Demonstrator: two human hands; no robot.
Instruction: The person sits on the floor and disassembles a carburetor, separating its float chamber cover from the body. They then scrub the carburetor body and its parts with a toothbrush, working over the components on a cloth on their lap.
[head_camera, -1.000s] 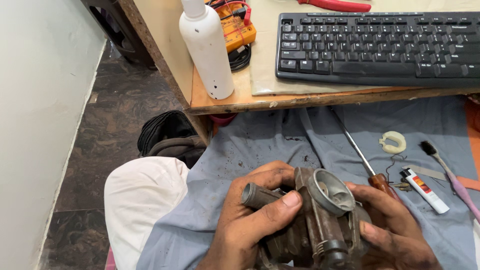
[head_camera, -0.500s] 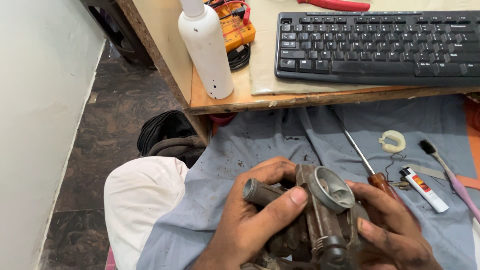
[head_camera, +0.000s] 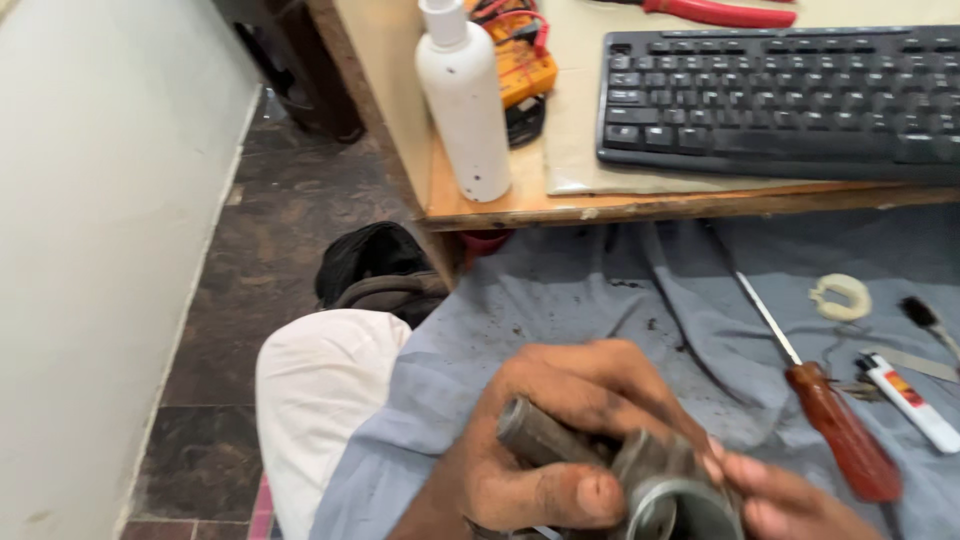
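I hold a dirty grey metal engine part (head_camera: 660, 485), with a short tube sticking out to its left, low over a blue-grey cloth (head_camera: 560, 300) on my lap. My left hand (head_camera: 545, 440) wraps over its top and left side, thumb pressed on the front. My right hand (head_camera: 790, 500) grips it from the right, only fingers showing at the bottom edge. The lower part of the metal piece is cut off by the frame.
On the cloth lie a screwdriver (head_camera: 830, 420) with a red-brown handle, a white ring (head_camera: 840, 296), a small white tube (head_camera: 910, 400) and a brush (head_camera: 925, 318). The wooden desk (head_camera: 500, 205) above carries a white bottle (head_camera: 465, 110), a black keyboard (head_camera: 790, 95), an orange meter (head_camera: 520, 60) and red pliers (head_camera: 715, 12).
The view has tilted up, so the hands and metal part now sit lower in frame. My left hand has moved further over the top of the part.
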